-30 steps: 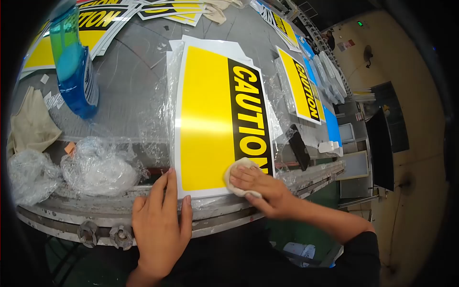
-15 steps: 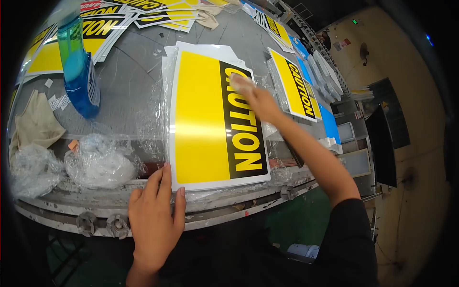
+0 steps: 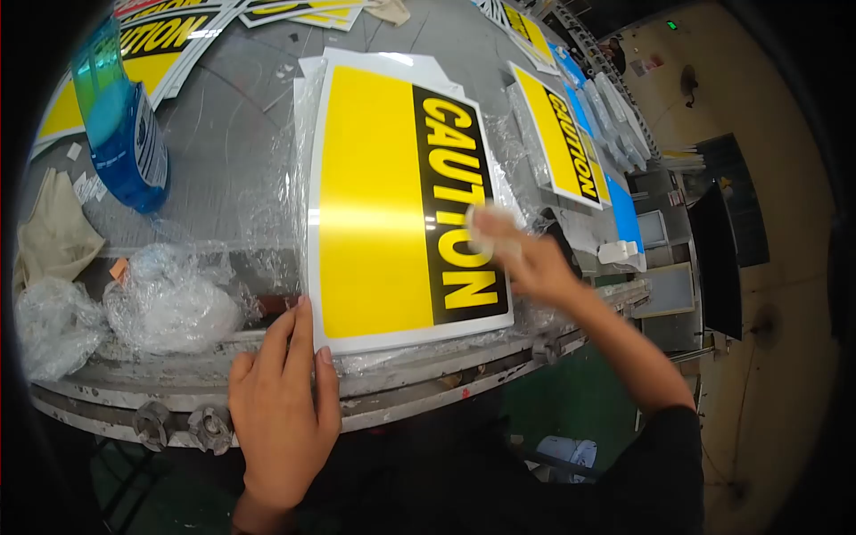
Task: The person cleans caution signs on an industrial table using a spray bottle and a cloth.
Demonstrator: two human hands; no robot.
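Note:
A yellow and black CAUTION sign (image 3: 374, 205) tops a stack of white-edged sheets near the table's front edge. My right hand (image 3: 530, 263) is closed on a small white cloth (image 3: 490, 223), which is over the black lettering band at the sign's right side; both are blurred by motion. At the sign's lower left corner, my left hand (image 3: 285, 401) has its fingers extended, with fingertips against the edge of the stack, and holds nothing.
Clear plastic wrap (image 3: 169, 299) and a beige cloth (image 3: 55, 227) lie left, beside a blue spray bottle (image 3: 129, 143). More signs (image 3: 169, 45) are at the back left. Another CAUTION stack (image 3: 557, 134) sits right. A metal rail (image 3: 383, 406) borders the front.
My right hand has moved with the white cloth down along the lettering, from the top letters toward the lower ones. My left hand stays at the corner. The view has shifted slightly.

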